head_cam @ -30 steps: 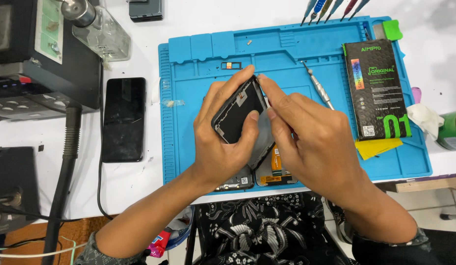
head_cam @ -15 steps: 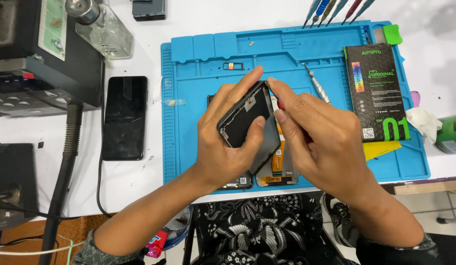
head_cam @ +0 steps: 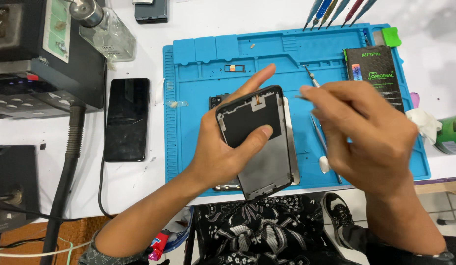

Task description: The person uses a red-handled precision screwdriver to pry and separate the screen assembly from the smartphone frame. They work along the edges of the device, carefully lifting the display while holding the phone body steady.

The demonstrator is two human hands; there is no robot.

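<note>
My left hand (head_cam: pixel 223 147) holds a dark phone screen panel (head_cam: pixel 260 142) tilted above the blue work mat (head_cam: pixel 198 98), thumb pressed on its black inner face. My right hand (head_cam: pixel 370 132) hovers just right of the panel, blurred, pinching a thin metal tool (head_cam: pixel 302 97) whose tip points left toward the panel's top edge without touching it. Part of another phone part (head_cam: pixel 218 101) shows on the mat behind the panel.
A black phone (head_cam: pixel 127 119) lies left of the mat. A black box (head_cam: pixel 376 73) rests on the mat's right side, tweezers (head_cam: pixel 322 137) beside it. Soldering equipment (head_cam: pixel 36 54) and a glass bottle (head_cam: pixel 107 32) stand at the left. Screwdrivers (head_cam: pixel 336 10) lie at the top.
My right hand has pulled away to the right from the panel with the thin tool. My left hand has tilted the panel flatter, showing its full inner face.
</note>
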